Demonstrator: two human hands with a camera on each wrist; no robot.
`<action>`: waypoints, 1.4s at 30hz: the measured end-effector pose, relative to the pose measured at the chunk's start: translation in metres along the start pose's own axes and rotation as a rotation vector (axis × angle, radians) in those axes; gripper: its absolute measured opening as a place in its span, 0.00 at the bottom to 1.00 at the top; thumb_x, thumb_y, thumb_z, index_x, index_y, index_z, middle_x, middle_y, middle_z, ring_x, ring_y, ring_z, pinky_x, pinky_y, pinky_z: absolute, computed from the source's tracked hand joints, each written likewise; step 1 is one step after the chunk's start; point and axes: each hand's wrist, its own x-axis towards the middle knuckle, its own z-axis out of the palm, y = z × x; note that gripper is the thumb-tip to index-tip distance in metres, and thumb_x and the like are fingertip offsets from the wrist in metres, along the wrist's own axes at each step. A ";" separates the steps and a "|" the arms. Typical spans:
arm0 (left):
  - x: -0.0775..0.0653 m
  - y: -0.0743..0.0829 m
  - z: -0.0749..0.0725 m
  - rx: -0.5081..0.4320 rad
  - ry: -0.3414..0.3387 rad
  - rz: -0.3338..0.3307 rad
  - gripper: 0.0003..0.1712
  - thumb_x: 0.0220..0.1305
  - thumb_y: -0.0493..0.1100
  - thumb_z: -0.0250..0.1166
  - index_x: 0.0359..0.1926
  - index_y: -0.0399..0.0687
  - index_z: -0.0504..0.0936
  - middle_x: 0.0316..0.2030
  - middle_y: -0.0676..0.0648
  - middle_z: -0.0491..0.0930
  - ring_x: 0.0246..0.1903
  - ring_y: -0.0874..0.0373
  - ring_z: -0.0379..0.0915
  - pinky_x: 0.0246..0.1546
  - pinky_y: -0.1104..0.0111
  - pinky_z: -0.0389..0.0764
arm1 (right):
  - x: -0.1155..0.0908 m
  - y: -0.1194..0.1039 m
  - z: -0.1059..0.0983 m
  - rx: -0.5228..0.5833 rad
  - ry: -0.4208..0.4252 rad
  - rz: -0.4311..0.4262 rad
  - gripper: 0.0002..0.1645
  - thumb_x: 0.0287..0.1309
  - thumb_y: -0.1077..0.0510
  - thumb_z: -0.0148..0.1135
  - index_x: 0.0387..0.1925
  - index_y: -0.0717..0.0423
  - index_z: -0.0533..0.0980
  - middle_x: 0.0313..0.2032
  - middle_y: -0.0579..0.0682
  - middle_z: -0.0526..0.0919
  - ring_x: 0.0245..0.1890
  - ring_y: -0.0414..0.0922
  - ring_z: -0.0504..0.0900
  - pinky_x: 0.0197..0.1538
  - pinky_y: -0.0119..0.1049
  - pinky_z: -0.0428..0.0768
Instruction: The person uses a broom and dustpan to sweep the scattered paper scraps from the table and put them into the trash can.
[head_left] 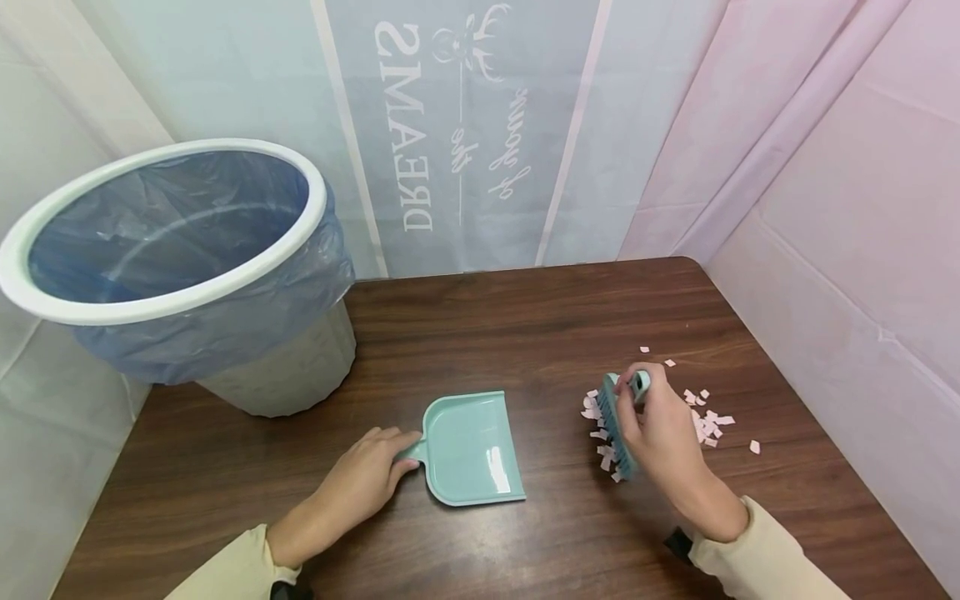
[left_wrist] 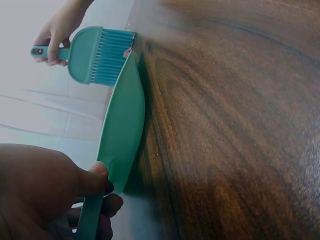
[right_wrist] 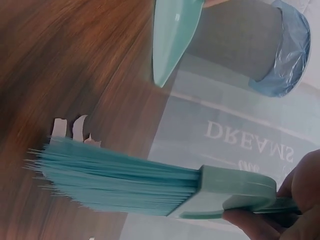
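Head view, right of centre: the right hand (head_left: 663, 429) has its fingers wrapped round the handle of a teal hand brush (head_left: 613, 429); paper scraps (head_left: 606, 457) lie along the bristles' left side, more to the hand's right. At lower left of centre, the left hand (head_left: 363, 473) pinches the handle of a mint dustpan (head_left: 468, 450), which sits mid-frame on the wooden table (head_left: 480, 342), wide edge facing the brush, apart from it. Farther out, a waste bin (head_left: 292, 375) with a blue plastic liner (head_left: 315, 275) fills the upper left.
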 end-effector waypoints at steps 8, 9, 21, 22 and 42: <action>0.000 0.001 -0.001 -0.001 -0.005 -0.010 0.21 0.64 0.38 0.71 0.57 0.35 0.83 0.47 0.43 0.85 0.51 0.48 0.81 0.66 0.48 0.70 | 0.004 -0.006 0.010 0.044 0.035 -0.030 0.16 0.54 0.78 0.61 0.43 0.64 0.71 0.31 0.53 0.82 0.22 0.38 0.74 0.22 0.27 0.71; 0.000 0.001 -0.001 0.001 -0.006 -0.013 0.21 0.64 0.38 0.71 0.57 0.35 0.83 0.47 0.43 0.85 0.51 0.48 0.81 0.66 0.48 0.70 | 0.004 -0.007 0.011 0.048 0.037 -0.028 0.16 0.54 0.77 0.61 0.43 0.64 0.71 0.31 0.52 0.83 0.22 0.38 0.74 0.23 0.27 0.71; 0.000 0.003 -0.002 -0.006 -0.024 -0.035 0.21 0.65 0.39 0.70 0.58 0.36 0.83 0.48 0.42 0.85 0.53 0.45 0.80 0.64 0.48 0.72 | 0.017 -0.004 0.007 0.118 0.071 0.022 0.13 0.57 0.79 0.58 0.42 0.68 0.71 0.33 0.55 0.85 0.27 0.42 0.80 0.28 0.20 0.76; -0.001 0.003 -0.002 -0.007 -0.026 -0.038 0.21 0.65 0.39 0.70 0.58 0.37 0.83 0.49 0.41 0.85 0.54 0.44 0.80 0.65 0.48 0.71 | 0.019 -0.001 0.005 0.114 0.082 0.026 0.12 0.57 0.79 0.57 0.42 0.69 0.70 0.33 0.56 0.85 0.28 0.41 0.80 0.28 0.19 0.75; 0.000 0.002 -0.001 -0.017 -0.026 -0.031 0.21 0.65 0.39 0.70 0.58 0.36 0.83 0.48 0.43 0.85 0.52 0.47 0.81 0.63 0.49 0.73 | 0.025 0.044 -0.005 -0.072 0.080 0.126 0.07 0.66 0.72 0.55 0.45 0.69 0.69 0.29 0.58 0.80 0.18 0.41 0.65 0.21 0.24 0.61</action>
